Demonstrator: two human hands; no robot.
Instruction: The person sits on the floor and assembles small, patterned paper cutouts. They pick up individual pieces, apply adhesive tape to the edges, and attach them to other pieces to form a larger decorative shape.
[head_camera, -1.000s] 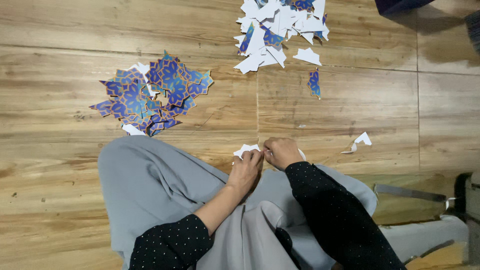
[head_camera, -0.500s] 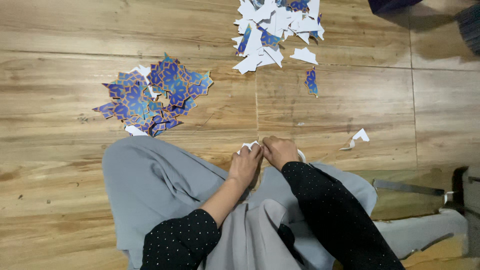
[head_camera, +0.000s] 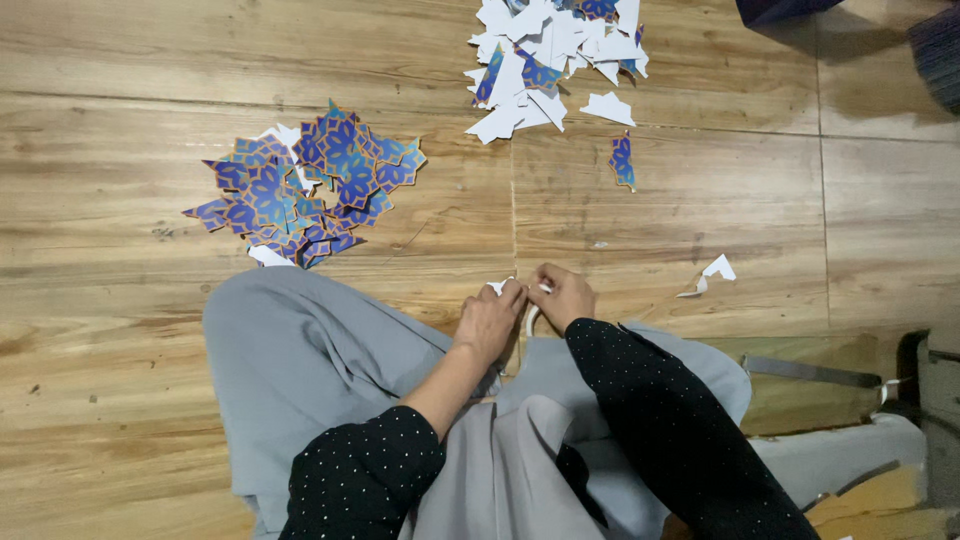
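The left hand (head_camera: 487, 322) and right hand (head_camera: 563, 296) are pinching a small white paper piece (head_camera: 503, 287) between them, just above the grey-clad knees. Blue patterned cutouts (head_camera: 300, 185) are lying on the wooden floor (head_camera: 120, 120) nearby; white scraps (head_camera: 550, 50) are piling farther off.

Black white-dotted sleeves (head_camera: 660, 420) above loose grey trousers (head_camera: 300, 370).

Setting is presenting as a home floor serving as a craft space: wood-look plank flooring (head_camera: 150, 400), a person sitting directly on it, blue patterned paper cutouts (head_camera: 300, 185) and white paper offcuts (head_camera: 550, 50) lying in piles.
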